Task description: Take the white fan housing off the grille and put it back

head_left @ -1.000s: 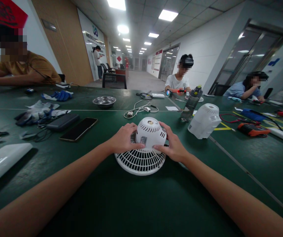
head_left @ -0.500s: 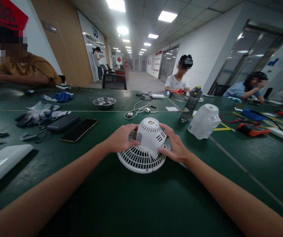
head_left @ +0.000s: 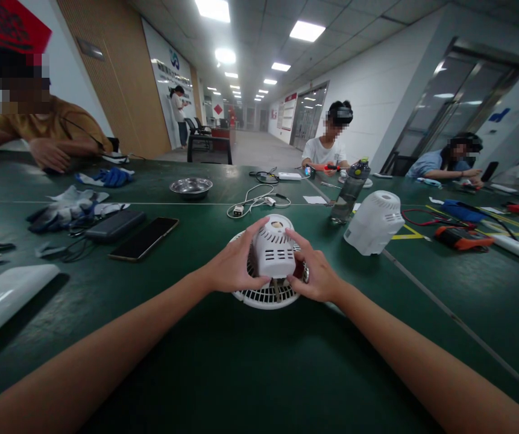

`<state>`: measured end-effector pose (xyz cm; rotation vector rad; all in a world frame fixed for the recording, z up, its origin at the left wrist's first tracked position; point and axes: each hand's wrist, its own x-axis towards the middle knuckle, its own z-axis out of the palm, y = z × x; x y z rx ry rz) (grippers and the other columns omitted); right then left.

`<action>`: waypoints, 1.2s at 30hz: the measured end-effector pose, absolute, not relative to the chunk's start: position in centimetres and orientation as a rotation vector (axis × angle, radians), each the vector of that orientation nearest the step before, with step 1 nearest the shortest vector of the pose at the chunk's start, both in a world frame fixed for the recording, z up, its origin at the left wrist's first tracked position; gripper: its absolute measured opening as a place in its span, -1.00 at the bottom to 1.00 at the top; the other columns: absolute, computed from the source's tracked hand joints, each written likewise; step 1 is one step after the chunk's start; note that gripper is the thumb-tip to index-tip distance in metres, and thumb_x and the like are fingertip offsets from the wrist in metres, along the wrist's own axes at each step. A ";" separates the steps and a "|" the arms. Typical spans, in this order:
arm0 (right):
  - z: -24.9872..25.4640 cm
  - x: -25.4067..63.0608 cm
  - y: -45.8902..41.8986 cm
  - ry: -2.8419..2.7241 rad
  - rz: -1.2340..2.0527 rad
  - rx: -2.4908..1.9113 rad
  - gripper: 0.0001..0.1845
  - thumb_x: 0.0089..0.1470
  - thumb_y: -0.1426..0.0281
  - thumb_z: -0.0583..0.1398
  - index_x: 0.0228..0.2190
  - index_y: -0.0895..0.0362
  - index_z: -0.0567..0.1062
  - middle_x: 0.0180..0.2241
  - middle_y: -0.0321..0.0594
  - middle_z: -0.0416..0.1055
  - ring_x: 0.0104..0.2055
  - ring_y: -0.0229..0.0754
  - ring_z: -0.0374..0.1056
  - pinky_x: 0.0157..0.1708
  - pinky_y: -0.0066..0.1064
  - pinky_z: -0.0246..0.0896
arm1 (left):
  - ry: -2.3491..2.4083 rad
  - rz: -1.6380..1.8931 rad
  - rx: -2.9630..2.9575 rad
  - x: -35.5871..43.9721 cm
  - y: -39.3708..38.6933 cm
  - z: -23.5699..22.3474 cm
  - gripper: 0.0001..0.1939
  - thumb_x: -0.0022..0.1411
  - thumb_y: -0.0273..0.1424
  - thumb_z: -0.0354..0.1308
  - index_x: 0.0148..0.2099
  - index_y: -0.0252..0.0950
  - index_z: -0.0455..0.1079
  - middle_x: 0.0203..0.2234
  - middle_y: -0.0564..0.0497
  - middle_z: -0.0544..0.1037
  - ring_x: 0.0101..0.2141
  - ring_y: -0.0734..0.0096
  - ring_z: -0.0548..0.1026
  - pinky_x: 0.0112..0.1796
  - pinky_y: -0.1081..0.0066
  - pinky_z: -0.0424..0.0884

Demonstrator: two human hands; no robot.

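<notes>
A white fan motor housing [head_left: 276,248] with vent slots stands upright in front of me, its slotted side facing me. Beneath it a round white fan grille [head_left: 266,299] lies on the green table. My left hand [head_left: 232,262] wraps the housing's left side, thumb low at the front and fingers near the top. From the right, my right hand [head_left: 314,272] grips the same housing, thumb at its lower front edge. Both hands cover parts of the grille. To the right stands a second white slotted housing [head_left: 374,223], which neither hand touches.
Left of me lie a phone [head_left: 144,239], a dark power bank [head_left: 116,225] and work gloves [head_left: 67,208]. Farther back are a metal bowl [head_left: 191,187], a white cable [head_left: 259,199] and a water bottle [head_left: 348,193]. An orange-black meter [head_left: 462,239] lies right. Several people sit around the table.
Between my hands the housing has turned, bringing its slots from the right side round to face me. The grille's visible part has shifted slightly right. At the left, another person's arm has moved.
</notes>
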<state>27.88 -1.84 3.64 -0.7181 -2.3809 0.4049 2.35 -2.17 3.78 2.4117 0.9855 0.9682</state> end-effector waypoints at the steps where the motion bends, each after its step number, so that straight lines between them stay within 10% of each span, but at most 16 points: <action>1: 3.7 27.8 -1.9 -2.386 0.393 -0.707 -0.04 0.03 0.36 0.20 0.35 0.03 -0.14 -0.44 -0.34 0.44 -0.53 -0.21 0.34 -0.43 -0.29 0.36 | 0.993 0.969 2.428 2.4 -2.2 3.9 0.20 -0.06 -0.14 0.38 0.43 -0.09 -0.34 0.31 -0.28 0.13 0.15 -0.23 0.32 0.12 -0.14 0.27; 11: 3.8 28.2 -1.6 -2.462 0.288 -0.623 -0.25 0.12 0.36 0.18 0.31 -0.03 0.13 -0.38 -0.31 0.48 -0.46 -0.26 0.35 -0.38 -0.33 0.39 | 1.015 0.970 2.407 1.9 -2.2 4.1 0.01 -0.05 -0.14 0.37 0.30 -0.11 -0.14 0.18 -0.22 0.29 -0.01 -0.06 0.46 -0.02 -0.02 0.42; 36: 2.1 28.8 0.2 -2.351 0.097 -0.750 -0.36 0.23 0.34 0.14 0.31 -0.05 0.16 -0.17 -0.12 0.40 -0.27 -0.13 0.36 -0.21 -0.15 0.41 | 1.239 0.867 2.385 -1.0 0.0 1.3 0.03 0.17 0.03 0.17 0.46 -0.15 -0.33 0.34 -0.26 0.14 0.25 -0.19 0.21 0.22 -0.20 0.06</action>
